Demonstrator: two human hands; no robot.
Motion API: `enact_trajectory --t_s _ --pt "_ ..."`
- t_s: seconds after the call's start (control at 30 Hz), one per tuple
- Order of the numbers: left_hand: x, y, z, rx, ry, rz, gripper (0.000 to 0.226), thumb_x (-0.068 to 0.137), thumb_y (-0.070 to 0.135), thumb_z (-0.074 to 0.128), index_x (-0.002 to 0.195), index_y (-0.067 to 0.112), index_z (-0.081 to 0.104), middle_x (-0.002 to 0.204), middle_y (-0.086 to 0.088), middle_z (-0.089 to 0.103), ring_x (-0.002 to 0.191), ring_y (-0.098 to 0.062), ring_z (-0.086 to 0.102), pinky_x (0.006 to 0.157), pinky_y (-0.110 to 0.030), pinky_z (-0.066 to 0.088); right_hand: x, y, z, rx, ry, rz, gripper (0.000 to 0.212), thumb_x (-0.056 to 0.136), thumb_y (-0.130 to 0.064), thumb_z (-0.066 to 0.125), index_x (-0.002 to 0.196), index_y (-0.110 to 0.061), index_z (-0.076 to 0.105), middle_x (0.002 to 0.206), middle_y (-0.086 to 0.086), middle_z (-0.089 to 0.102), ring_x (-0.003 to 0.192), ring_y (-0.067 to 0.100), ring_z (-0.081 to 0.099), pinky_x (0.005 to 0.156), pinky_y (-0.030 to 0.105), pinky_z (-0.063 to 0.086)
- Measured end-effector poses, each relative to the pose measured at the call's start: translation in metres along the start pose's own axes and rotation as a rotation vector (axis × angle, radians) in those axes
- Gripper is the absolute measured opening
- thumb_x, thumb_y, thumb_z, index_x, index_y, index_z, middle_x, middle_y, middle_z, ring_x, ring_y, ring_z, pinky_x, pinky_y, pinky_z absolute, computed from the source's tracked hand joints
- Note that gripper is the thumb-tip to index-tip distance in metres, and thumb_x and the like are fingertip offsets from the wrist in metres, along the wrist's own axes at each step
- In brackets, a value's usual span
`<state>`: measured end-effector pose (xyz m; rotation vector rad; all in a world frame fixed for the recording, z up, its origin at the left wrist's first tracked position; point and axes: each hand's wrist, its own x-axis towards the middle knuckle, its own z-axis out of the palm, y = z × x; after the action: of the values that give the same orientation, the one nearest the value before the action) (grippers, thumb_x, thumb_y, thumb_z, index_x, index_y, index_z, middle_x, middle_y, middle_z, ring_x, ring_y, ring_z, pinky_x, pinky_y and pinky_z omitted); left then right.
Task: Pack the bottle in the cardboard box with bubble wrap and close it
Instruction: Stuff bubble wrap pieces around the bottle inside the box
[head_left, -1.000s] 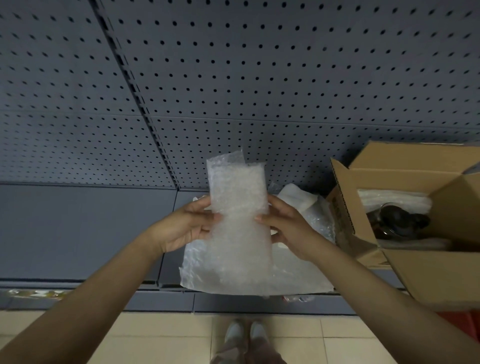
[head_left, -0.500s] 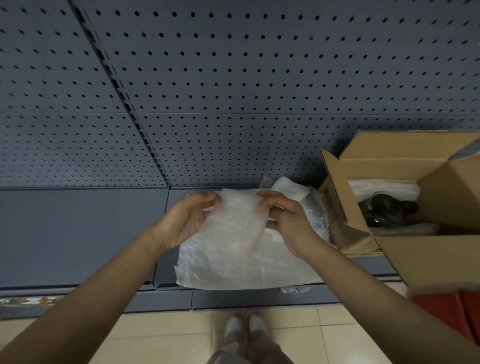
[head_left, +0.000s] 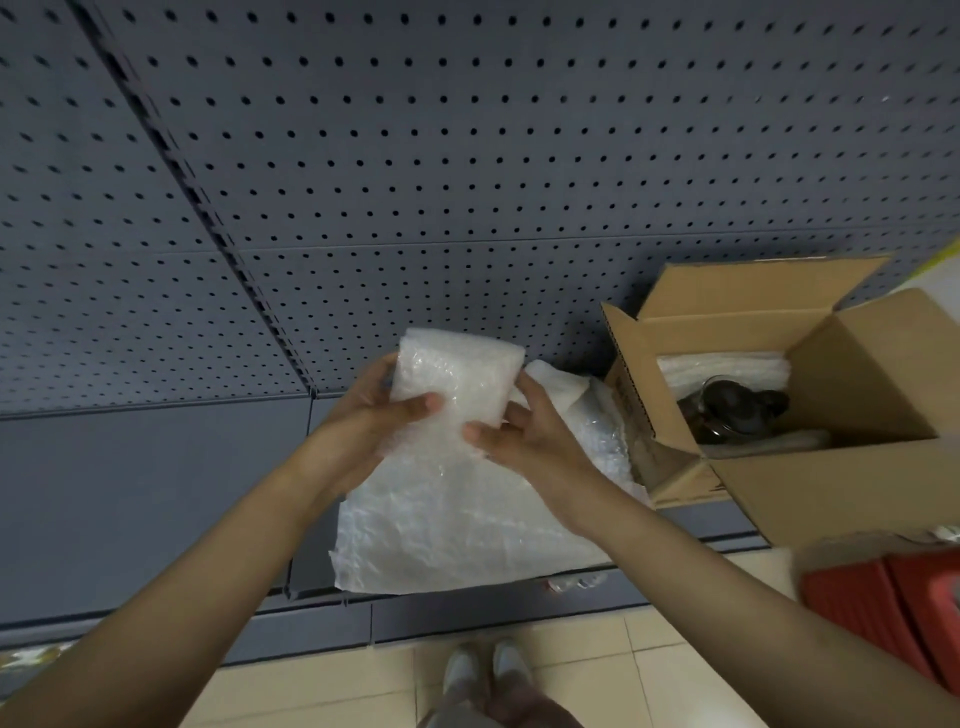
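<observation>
Both hands hold a folded sheet of clear bubble wrap (head_left: 457, 374) above the grey shelf. My left hand (head_left: 371, 418) grips its left side with the thumb across the front. My right hand (head_left: 524, 436) pinches its lower right edge. Beneath them a larger sheet of bubble wrap (head_left: 447, 530) lies flat on the shelf and overhangs the front edge. To the right stands an open cardboard box (head_left: 831, 483) with its flaps up. Inside it lies a dark bottle (head_left: 732, 410) on white padding (head_left: 722, 366).
A grey pegboard wall (head_left: 467, 156) rises behind the shelf (head_left: 130, 478). More crumpled plastic wrap (head_left: 597, 421) sits between the sheets and the box. A red object (head_left: 878, 608) stands on the tiled floor at the lower right. My shoes (head_left: 483, 670) show below.
The long strip of wrap that I held upright has been folded down on itself into a thicker, shorter pad. My view has shifted slightly, so the box sits more to the right.
</observation>
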<state>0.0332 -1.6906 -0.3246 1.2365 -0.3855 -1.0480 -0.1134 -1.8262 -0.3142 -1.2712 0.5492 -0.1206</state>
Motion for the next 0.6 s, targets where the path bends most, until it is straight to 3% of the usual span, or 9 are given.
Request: enact_trajectory --t_s 0.07,0.13,0.2,0.3,0.4,0.6 --pt "0.001 0.008 0.010 0.050 -0.028 0.035 0.085 0.056 0.030 0.090 0.128 0.007 0.053 0.121 -0.016 0.066 0.107 -0.034 0.066 0.078 -0.040 0.058 -0.003 -0.005 -0.001 -0.032 0.110 -0.063 0.056 0.078 -0.010 0.075 0.125 -0.021 0.047 0.114 0.003 0.067 0.100 0.017 0.067 0.077 0.024 0.056" --pt "0.003 0.016 0.021 0.098 -0.022 0.055 0.085 0.049 0.031 0.092 0.123 0.007 0.057 0.113 -0.011 0.070 0.102 -0.029 0.069 0.073 -0.035 0.059 -0.007 -0.009 -0.008 -0.056 0.184 -0.114 0.046 0.077 -0.006 0.075 0.110 -0.027 0.051 0.108 0.001 0.067 0.093 0.016 0.067 0.075 0.028 0.057" --pt "0.007 0.023 0.033 0.154 -0.013 0.055 0.083 0.047 0.031 0.092 0.121 0.011 0.059 0.111 -0.008 0.072 0.101 -0.027 0.070 0.072 -0.033 0.059 -0.013 -0.016 -0.018 -0.099 0.215 -0.150 0.046 0.076 -0.005 0.075 0.106 -0.028 0.048 0.111 0.003 0.065 0.092 0.016 0.066 0.077 0.033 0.058" --pt "0.015 0.035 0.060 0.265 -0.033 0.051 0.066 0.060 0.015 0.081 0.123 0.014 0.058 0.116 -0.012 0.069 0.102 -0.027 0.069 0.072 -0.030 0.060 -0.027 -0.028 -0.039 -0.179 0.259 -0.224 0.048 0.074 -0.007 0.078 0.106 -0.027 0.048 0.114 0.006 0.064 0.098 0.019 0.065 0.085 0.041 0.057" --pt "0.025 0.050 0.101 0.402 -0.089 0.097 0.060 0.064 0.010 0.077 0.120 0.019 0.058 0.110 -0.004 0.070 0.093 -0.015 0.072 0.067 -0.026 0.060 -0.042 -0.043 -0.074 -0.180 0.276 -0.277 0.053 0.072 -0.006 0.079 0.105 -0.032 0.048 0.116 0.004 0.065 0.103 0.019 0.065 0.089 0.044 0.056" --pt "0.077 0.056 0.208 0.604 -0.198 0.249 0.050 0.070 0.007 0.081 0.107 0.029 0.057 0.105 0.012 0.067 0.089 0.001 0.068 0.069 -0.020 0.059 -0.075 -0.086 -0.191 -0.275 0.157 -0.281 0.075 0.070 0.002 0.075 0.128 -0.028 0.038 0.120 -0.012 0.056 0.103 -0.004 0.063 0.084 0.018 0.053"
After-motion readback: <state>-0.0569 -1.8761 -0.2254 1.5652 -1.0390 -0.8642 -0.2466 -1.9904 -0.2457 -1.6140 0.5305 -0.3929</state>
